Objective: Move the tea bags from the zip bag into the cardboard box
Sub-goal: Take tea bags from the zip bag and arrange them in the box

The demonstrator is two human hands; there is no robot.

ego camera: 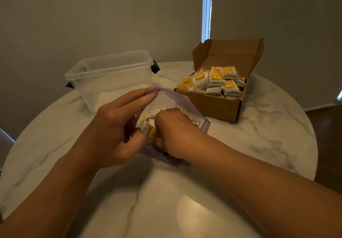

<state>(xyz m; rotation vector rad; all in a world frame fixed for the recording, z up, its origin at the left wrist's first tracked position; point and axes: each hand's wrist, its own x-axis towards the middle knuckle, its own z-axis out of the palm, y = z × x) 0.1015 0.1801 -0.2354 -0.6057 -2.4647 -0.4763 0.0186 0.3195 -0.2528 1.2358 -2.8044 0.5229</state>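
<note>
A clear zip bag (187, 104) with a purple rim lies open at the table's middle. My left hand (118, 126) holds its near rim apart, fingers stretched along the top edge and thumb pinching the lower edge. My right hand (172, 132) is inside the bag, fingers curled round tea bags (152, 133) with a yellow tag showing; how many it grips is hidden. Behind and to the right stands the open cardboard box (218, 108), lid flap up, piled with several grey tea bags (214, 82) with yellow tags.
An empty clear plastic tub (111, 74) with black clips stands at the back left, just behind my left hand. The round white marble table (268, 141) drops away at its right edge; a wall and window blind lie behind.
</note>
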